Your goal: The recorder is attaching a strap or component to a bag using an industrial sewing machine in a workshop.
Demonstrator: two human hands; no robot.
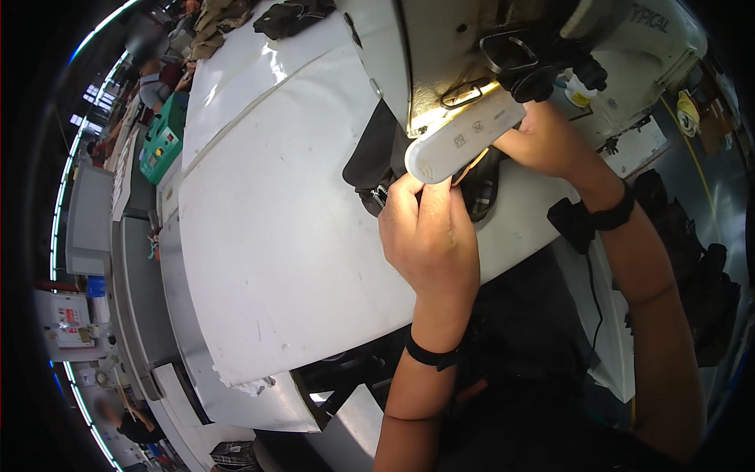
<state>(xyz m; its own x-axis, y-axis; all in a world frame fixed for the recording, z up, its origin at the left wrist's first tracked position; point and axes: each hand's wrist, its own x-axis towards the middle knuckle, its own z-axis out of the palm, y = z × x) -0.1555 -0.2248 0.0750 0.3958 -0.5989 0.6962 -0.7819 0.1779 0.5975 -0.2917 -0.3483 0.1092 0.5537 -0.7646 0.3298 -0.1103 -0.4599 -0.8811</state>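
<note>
Below the needle area of a sewing machine (448, 47), a dark fabric piece (373, 149) with a zipper (380, 194) and a checked part lies on the white table. My left hand (431, 236) is closed on its near edge, fingers bent and pressed together; the fingertips are partly covered. A white rounded plastic bar (464, 141) hangs over the work and hides its middle. From the right, my right hand (546, 141) reaches in beside the machine head. Its fingers are hidden behind the bar, so their grip does not show. A lamp lights the spot under the machine.
The white tabletop (275, 236) spreads to the left. Dark cloth pieces (291, 17) lie at its far end. A green box (163, 138) stands beyond the left edge. Dark fabric (684, 259) is piled at the right. Other people are at work far left.
</note>
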